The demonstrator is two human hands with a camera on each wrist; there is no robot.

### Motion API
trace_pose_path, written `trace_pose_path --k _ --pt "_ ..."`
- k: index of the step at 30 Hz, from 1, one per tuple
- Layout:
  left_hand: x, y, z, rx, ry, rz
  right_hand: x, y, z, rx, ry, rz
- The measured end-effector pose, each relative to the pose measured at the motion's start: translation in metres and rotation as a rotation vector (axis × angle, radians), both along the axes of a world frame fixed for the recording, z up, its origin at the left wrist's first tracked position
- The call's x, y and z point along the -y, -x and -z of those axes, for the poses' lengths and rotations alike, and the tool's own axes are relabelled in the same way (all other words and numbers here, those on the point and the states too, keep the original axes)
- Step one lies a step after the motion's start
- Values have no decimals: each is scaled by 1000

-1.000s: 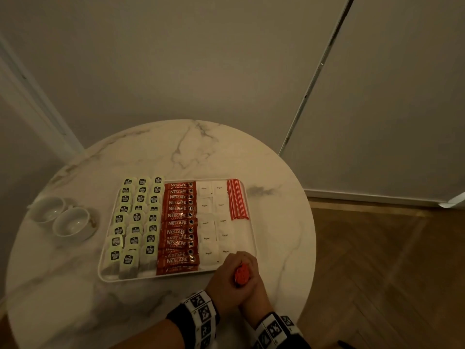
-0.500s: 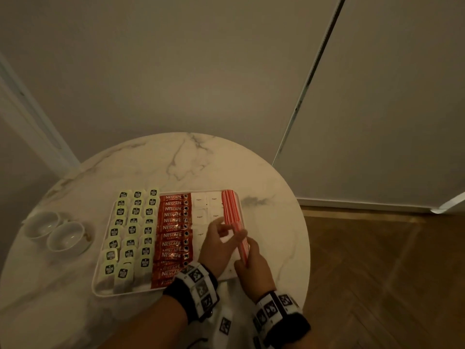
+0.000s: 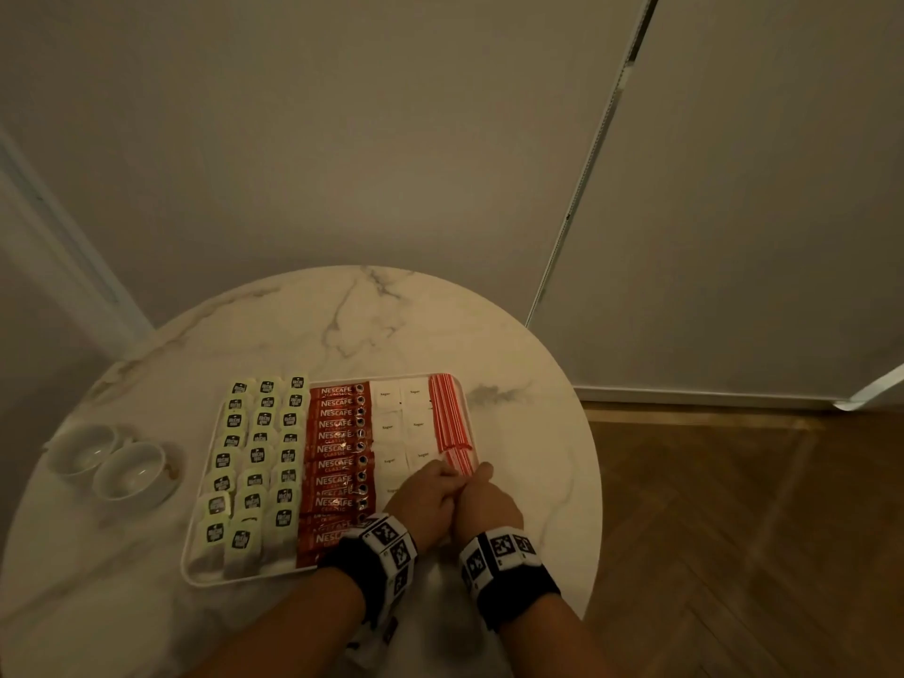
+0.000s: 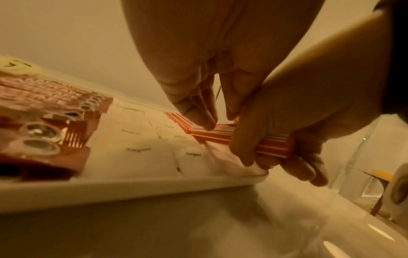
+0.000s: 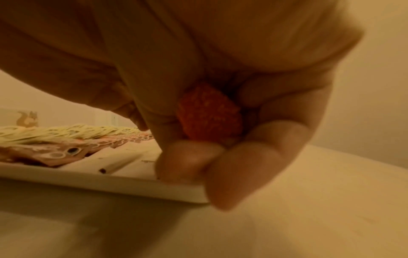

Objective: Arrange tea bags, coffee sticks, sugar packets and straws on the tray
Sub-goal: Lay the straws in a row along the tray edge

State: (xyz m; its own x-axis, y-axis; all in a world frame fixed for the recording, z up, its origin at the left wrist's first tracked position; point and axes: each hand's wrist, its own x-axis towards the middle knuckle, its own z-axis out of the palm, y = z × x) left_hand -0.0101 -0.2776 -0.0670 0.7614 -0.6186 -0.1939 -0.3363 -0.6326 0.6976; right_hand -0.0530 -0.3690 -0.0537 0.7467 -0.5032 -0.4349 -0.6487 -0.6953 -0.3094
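Note:
A white tray (image 3: 190,572) on the round marble table (image 3: 391,325) holds columns of green tea bags (image 3: 254,462), red coffee sticks (image 3: 337,462), white sugar packets (image 3: 401,423) and a row of red straws (image 3: 447,413) along its right side. Both hands are at the tray's near right corner. My right hand (image 3: 482,477) grips a bundle of red straws (image 4: 273,144), seen end-on in the right wrist view (image 5: 207,113). My left hand (image 3: 445,474) pinches the bundle's far end with fingertips (image 4: 198,117) and thumb. The bundle lies low over the tray, in line with the laid straws.
Two white cups (image 3: 129,469) stand on the table left of the tray. The table edge runs close on the right, with wooden floor (image 3: 734,530) beyond. Walls stand behind the table.
Both hands carried the straw bundle from the table's near edge up over the tray, then lowered it towards the tray's right column near the laid straws.

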Motion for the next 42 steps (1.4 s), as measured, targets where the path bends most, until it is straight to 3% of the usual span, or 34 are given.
trace_pose_path --k 11,14,18,21,23,28,36,42 --pt "-5 -7 10 185 -188 126 8 0 3 -1 33 -5" --pt "-11 -2 7 216 -159 104 28 4 -1 -66 -74 -50" --pt "-17 14 2 157 -96 20 63 17 -19 32 -275 -37" --pt "-14 25 4 93 -156 105 74 28 -18 52 -216 -211" --pt "-11 28 5 64 -191 145 75 30 -7 71 -173 -238" --pt "-8 33 9 46 -160 125 76 14 13 81 -48 -28" --pt "0 37 9 81 -101 93 73 2 27 29 82 0" --pt "1 33 9 45 -129 121 77 3 26 -104 206 63"
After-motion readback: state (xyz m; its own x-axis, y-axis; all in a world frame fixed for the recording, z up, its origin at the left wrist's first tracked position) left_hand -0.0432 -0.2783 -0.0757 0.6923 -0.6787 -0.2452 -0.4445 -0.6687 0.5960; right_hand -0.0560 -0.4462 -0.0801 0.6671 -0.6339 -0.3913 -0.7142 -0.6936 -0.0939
